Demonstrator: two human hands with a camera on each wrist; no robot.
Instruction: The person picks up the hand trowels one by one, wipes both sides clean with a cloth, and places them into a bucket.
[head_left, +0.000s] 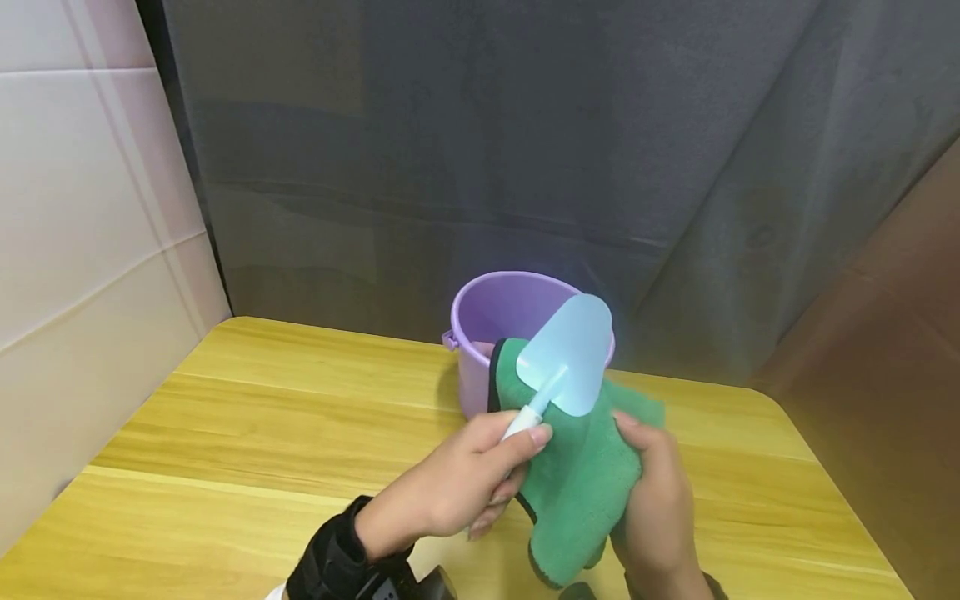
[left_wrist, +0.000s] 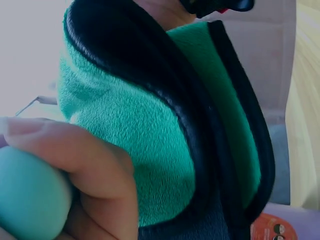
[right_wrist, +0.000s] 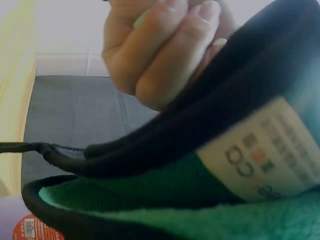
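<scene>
My left hand (head_left: 457, 483) grips the white handle of a small toy shovel (head_left: 573, 342), its pale blue blade pointing up and away over the cloth. In the left wrist view, the handle's rounded end (left_wrist: 32, 192) shows within the curled fingers (left_wrist: 95, 170). My right hand (head_left: 662, 496) holds a green cloth (head_left: 585, 475) with dark trim, thumb on its front. The cloth hangs folded behind the blade; a pale printed label (right_wrist: 265, 155) shows in the right wrist view. Just beyond both hands stands a purple bucket (head_left: 472, 387), partly hidden by cloth and blade.
The yellow wood-grain table (head_left: 315, 417) has rounded far corners. A dark grey curtain (head_left: 480, 150) hangs behind it, a white panel (head_left: 90, 183) rises at left and a brown one (head_left: 877, 350) at right. An orange sticker (left_wrist: 272, 227) is on the bucket.
</scene>
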